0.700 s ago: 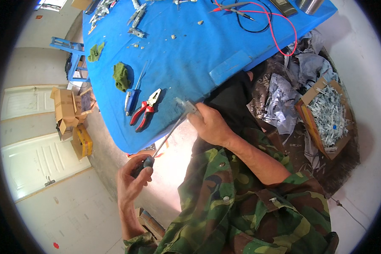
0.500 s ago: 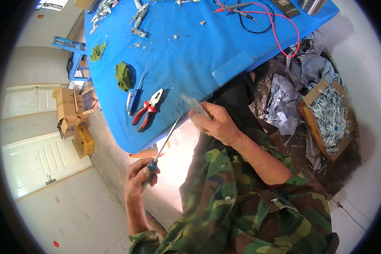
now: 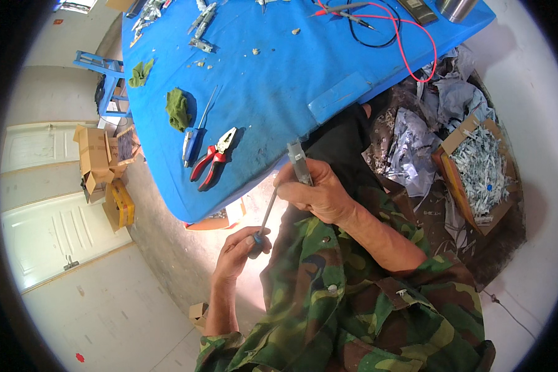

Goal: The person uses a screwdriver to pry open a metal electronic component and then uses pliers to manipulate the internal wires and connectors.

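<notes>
My left hand (image 3: 243,249), low and in front of the table edge, is closed round the dark blue handle of a screwdriver (image 3: 268,212). The shaft slants up to my right hand (image 3: 321,191), and its tip is hidden behind those fingers. Gripped in the right hand is a small grey, narrow box-shaped part (image 3: 299,163), tilted upward; I cannot make out its kind. Red-handled pliers (image 3: 213,159) lie on the blue-covered table (image 3: 260,102) just beyond, beside a blue-handled tool (image 3: 196,137) with a thin metal shaft.
Green rags (image 3: 178,110) and small metal parts (image 3: 203,28) are scattered over the table. Red and black test leads (image 3: 403,53) lie at its far right. On the right floor stands a carton (image 3: 482,170) full of metal scraps; other cartons (image 3: 95,155) stand at left.
My left hand has moved right and slightly up, bringing the screwdriver to the right hand. The right hand has turned the grey part more upright and nearer me.
</notes>
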`<state>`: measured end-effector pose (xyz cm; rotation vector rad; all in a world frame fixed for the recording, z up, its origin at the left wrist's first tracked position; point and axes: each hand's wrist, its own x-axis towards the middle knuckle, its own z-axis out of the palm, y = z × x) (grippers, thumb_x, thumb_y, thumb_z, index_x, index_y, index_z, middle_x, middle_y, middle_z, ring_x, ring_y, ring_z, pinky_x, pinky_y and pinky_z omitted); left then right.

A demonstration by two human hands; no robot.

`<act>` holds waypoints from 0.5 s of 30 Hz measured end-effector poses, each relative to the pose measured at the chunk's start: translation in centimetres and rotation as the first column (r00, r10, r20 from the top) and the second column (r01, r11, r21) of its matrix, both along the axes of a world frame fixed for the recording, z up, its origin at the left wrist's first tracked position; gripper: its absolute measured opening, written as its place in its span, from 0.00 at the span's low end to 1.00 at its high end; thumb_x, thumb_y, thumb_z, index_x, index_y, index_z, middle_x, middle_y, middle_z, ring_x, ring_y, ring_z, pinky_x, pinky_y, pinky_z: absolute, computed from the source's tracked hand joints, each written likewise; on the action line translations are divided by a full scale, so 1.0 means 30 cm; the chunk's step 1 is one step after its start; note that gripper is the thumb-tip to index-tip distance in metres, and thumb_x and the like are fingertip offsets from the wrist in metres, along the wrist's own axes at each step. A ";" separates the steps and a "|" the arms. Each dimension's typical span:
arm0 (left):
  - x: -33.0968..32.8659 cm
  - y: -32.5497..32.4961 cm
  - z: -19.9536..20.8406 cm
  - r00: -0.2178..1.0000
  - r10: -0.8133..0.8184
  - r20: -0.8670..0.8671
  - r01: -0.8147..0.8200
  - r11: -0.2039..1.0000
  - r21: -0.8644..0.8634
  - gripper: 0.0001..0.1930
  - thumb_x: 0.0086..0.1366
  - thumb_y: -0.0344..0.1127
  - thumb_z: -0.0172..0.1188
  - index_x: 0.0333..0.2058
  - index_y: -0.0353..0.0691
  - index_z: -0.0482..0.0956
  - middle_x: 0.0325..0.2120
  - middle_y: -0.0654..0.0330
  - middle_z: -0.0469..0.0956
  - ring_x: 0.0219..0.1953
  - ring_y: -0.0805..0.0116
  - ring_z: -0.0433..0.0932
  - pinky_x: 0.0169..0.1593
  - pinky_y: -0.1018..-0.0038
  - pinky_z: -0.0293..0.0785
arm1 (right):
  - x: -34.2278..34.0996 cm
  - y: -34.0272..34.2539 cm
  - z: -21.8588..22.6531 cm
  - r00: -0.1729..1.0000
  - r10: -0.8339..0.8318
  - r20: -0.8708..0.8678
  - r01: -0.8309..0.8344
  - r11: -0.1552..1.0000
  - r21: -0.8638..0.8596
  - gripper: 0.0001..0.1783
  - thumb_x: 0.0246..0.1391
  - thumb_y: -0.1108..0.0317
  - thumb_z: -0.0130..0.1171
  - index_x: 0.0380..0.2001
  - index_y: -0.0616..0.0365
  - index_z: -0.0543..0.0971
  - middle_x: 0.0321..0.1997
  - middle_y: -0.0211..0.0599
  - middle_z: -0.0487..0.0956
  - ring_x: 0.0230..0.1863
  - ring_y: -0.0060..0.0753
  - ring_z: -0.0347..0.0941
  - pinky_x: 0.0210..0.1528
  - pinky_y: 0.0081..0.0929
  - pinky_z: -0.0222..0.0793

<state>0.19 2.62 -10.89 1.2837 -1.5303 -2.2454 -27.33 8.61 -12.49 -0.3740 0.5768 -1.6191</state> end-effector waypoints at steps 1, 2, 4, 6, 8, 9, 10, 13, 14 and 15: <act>-0.002 -0.004 -0.011 1.000 -0.021 -0.006 0.021 1.000 0.009 0.31 0.66 0.55 0.60 0.49 0.26 0.79 0.31 0.50 0.82 0.32 0.60 0.81 0.38 0.69 0.75 | -0.001 0.003 0.002 1.000 0.001 -0.014 -0.001 1.000 -0.005 0.05 0.58 0.78 0.66 0.38 0.58 0.83 0.21 0.20 0.72 0.19 0.10 0.61 0.20 0.15 0.52; -0.005 -0.008 -0.021 0.999 -0.043 -0.013 0.043 0.999 0.019 0.31 0.65 0.56 0.59 0.47 0.26 0.79 0.30 0.50 0.82 0.31 0.61 0.81 0.37 0.69 0.75 | -0.002 0.006 0.003 1.000 0.002 -0.028 -0.002 1.000 -0.010 0.05 0.58 0.78 0.66 0.37 0.58 0.83 0.21 0.19 0.72 0.19 0.09 0.61 0.20 0.15 0.52; -0.011 0.001 -0.038 1.000 -0.023 -0.008 0.023 0.999 0.048 0.30 0.64 0.58 0.57 0.42 0.28 0.79 0.29 0.50 0.82 0.29 0.62 0.80 0.35 0.71 0.75 | -0.002 0.010 0.009 0.999 0.008 -0.053 -0.009 1.000 -0.008 0.05 0.57 0.78 0.66 0.37 0.58 0.83 0.21 0.19 0.72 0.19 0.09 0.61 0.20 0.15 0.52; -0.022 0.007 -0.053 1.000 -0.003 -0.001 0.003 0.997 0.076 0.29 0.60 0.56 0.56 0.39 0.29 0.80 0.29 0.51 0.82 0.29 0.62 0.80 0.36 0.71 0.75 | -0.006 0.012 0.017 0.997 0.009 -0.083 -0.009 1.000 0.002 0.05 0.57 0.78 0.66 0.37 0.58 0.84 0.21 0.19 0.71 0.19 0.09 0.61 0.20 0.15 0.52; -0.030 0.007 -0.065 1.000 0.017 0.008 -0.018 0.995 0.101 0.26 0.55 0.50 0.56 0.38 0.28 0.81 0.29 0.52 0.82 0.31 0.63 0.81 0.39 0.71 0.76 | -0.005 0.015 0.016 0.996 0.015 -0.083 -0.016 1.000 -0.010 0.05 0.57 0.78 0.66 0.37 0.59 0.84 0.21 0.19 0.71 0.19 0.09 0.62 0.20 0.16 0.53; -0.030 0.005 -0.069 1.000 0.015 0.007 -0.016 0.995 0.095 0.26 0.55 0.50 0.56 0.38 0.28 0.81 0.29 0.52 0.82 0.31 0.63 0.81 0.40 0.71 0.76 | -0.007 0.017 0.016 0.996 0.018 -0.083 -0.019 1.000 -0.017 0.05 0.57 0.78 0.66 0.37 0.59 0.84 0.21 0.19 0.72 0.20 0.09 0.62 0.20 0.16 0.53; -0.027 0.003 -0.073 1.000 0.014 0.006 -0.014 0.996 0.090 0.26 0.56 0.50 0.56 0.38 0.28 0.80 0.29 0.52 0.82 0.31 0.63 0.81 0.40 0.71 0.76 | -0.008 0.019 0.014 0.997 0.026 -0.075 -0.029 0.999 -0.040 0.05 0.59 0.76 0.66 0.38 0.59 0.83 0.22 0.19 0.72 0.21 0.09 0.63 0.22 0.15 0.55; -0.029 0.004 -0.087 1.000 0.014 0.008 -0.015 0.999 0.046 0.28 0.58 0.56 0.57 0.36 0.30 0.79 0.28 0.52 0.81 0.29 0.64 0.79 0.36 0.72 0.73 | -0.010 0.025 -0.002 0.997 0.052 -0.060 -0.057 0.994 -0.093 0.05 0.62 0.73 0.67 0.40 0.60 0.83 0.24 0.21 0.75 0.24 0.10 0.65 0.25 0.15 0.59; -0.030 0.005 -0.089 1.000 0.016 0.009 -0.016 1.000 0.027 0.29 0.60 0.59 0.58 0.36 0.31 0.79 0.27 0.52 0.81 0.28 0.64 0.78 0.34 0.73 0.72 | -0.011 0.026 -0.007 0.996 0.059 -0.060 -0.065 0.993 -0.099 0.05 0.62 0.73 0.66 0.40 0.60 0.83 0.25 0.21 0.75 0.24 0.10 0.65 0.25 0.15 0.59; -0.029 0.003 -0.088 1.000 0.017 -0.005 -0.017 0.999 0.034 0.27 0.59 0.56 0.58 0.36 0.31 0.80 0.28 0.52 0.81 0.29 0.65 0.79 0.36 0.73 0.72 | -0.012 0.027 -0.009 0.996 0.065 -0.061 -0.072 0.992 -0.105 0.05 0.62 0.73 0.66 0.40 0.60 0.83 0.25 0.21 0.75 0.24 0.10 0.65 0.25 0.14 0.59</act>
